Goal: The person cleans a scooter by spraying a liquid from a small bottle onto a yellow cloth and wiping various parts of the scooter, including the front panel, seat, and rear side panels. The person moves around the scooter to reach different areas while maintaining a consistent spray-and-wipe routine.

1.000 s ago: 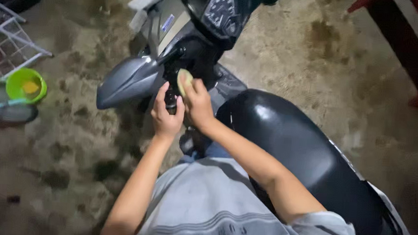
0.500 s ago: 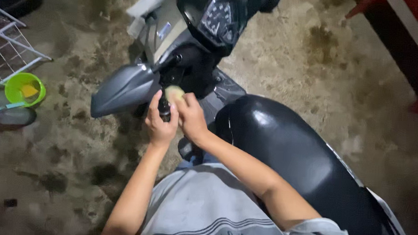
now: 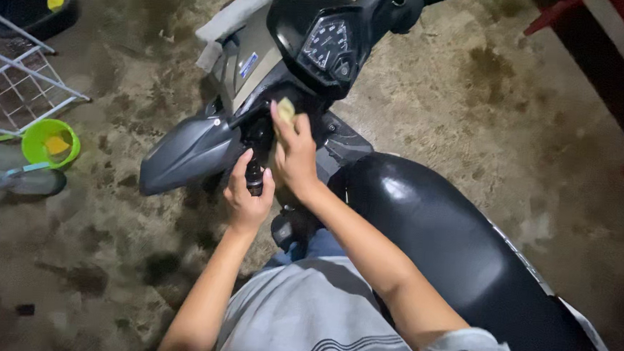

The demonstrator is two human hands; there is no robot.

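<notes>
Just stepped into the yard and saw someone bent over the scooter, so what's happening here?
A person in a grey shirt stands beside a dark scooter parked on a stained concrete floor. Their right hand presses a small yellowish sponge against the bodywork just below the instrument panel. Their left hand grips the handlebar grip. Off to the side, a green bowl sits on the floor near a white wire rack.
</notes>
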